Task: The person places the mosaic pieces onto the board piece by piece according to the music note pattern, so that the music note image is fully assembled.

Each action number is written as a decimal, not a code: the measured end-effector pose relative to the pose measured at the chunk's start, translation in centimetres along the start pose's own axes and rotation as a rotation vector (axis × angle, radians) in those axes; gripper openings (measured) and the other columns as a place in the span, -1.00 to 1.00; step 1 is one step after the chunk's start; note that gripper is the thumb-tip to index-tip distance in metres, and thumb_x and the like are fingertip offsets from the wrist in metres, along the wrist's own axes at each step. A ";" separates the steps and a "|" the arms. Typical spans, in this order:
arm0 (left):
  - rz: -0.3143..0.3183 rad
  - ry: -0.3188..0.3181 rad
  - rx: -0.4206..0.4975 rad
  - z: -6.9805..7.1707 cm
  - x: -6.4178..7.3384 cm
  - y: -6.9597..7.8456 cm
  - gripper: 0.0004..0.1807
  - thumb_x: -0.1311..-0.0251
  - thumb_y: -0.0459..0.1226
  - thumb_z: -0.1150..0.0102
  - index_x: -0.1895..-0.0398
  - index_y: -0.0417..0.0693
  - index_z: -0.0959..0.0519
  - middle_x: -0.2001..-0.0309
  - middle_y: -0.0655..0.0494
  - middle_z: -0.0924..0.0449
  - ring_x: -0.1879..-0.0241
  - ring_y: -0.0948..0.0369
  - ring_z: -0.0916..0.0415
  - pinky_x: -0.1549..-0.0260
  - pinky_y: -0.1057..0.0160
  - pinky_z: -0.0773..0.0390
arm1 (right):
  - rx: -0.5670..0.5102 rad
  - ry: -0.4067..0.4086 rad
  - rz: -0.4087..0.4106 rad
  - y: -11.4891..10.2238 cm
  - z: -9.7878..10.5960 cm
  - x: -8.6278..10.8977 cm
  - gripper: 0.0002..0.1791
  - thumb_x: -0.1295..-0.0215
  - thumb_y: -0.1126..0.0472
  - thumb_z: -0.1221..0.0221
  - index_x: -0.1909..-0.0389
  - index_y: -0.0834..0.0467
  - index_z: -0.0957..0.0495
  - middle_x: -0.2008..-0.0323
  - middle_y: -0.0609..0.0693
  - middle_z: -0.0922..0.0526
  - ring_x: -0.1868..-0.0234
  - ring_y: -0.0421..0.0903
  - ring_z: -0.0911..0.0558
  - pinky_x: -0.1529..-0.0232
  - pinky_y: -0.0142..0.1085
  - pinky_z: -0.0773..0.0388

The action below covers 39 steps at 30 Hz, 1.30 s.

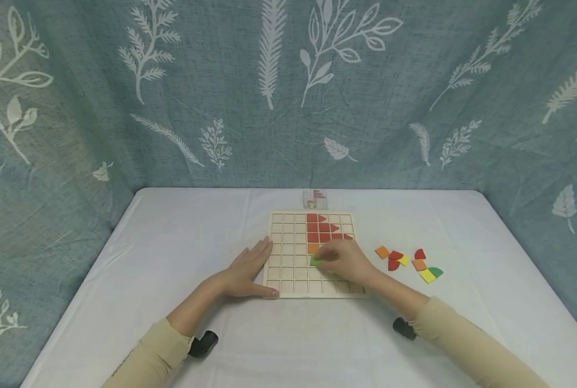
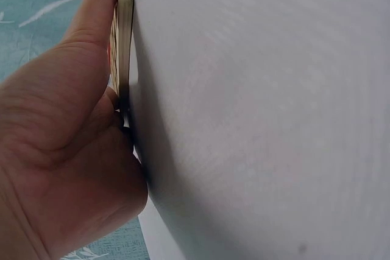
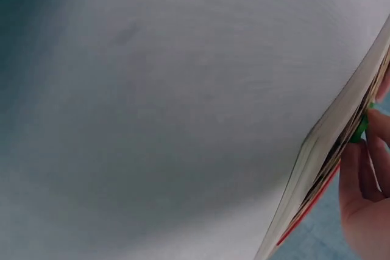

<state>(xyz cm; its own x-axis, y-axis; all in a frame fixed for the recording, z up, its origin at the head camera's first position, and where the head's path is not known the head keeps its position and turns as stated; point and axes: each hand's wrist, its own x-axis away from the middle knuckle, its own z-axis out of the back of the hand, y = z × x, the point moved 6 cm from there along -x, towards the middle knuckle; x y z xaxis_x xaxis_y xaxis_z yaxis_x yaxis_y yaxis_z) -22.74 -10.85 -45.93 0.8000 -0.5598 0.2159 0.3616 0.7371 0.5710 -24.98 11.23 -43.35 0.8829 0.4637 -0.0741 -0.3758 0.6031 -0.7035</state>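
A wooden grid board (image 1: 288, 261) lies flat on the white table. Red square and pointed pieces (image 1: 313, 227) fill cells in its upper right rows, with an orange square (image 1: 313, 248) below them. My right hand (image 1: 344, 261) pinches a green piece (image 1: 315, 261) over the cell under the orange square; the right wrist view shows the green piece (image 3: 359, 129) between fingertips and board. My left hand (image 1: 245, 272) rests at the board's left edge, fingers straight, thumb on the lower left corner. The right hand hides several cells.
Loose orange, red, yellow and green pieces (image 1: 419, 264) lie right of the board. Behind it is a small pattern card (image 1: 315, 199). Dark wrist devices (image 1: 204, 344) show under both forearms. A patterned curtain (image 1: 288, 134) surrounds the table (image 1: 196, 231).
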 end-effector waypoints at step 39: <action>0.000 0.008 0.000 0.0 0.1 0.2 0.28 -0.02 0.17 -0.37 -0.53 -0.32 0.19 -0.55 -0.20 0.32 -0.52 -0.05 0.36 -0.45 -0.09 0.31 | 0.007 0.214 -0.403 8.1 8.5 6.9 -0.63 -0.30 0.05 -0.27 -0.03 0.18 -0.62 -0.03 0.14 -0.65 -0.12 0.17 -0.56 0.03 -0.05 -0.60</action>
<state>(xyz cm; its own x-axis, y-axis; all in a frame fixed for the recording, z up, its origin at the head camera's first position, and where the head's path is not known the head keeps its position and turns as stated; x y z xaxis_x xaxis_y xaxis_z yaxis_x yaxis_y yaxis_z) -22.57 -10.80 -45.82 0.8040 -0.5567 0.2092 0.3616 0.7370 0.5711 -24.34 24.83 -43.52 0.9971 0.0472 0.0593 0.0080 0.7126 -0.7015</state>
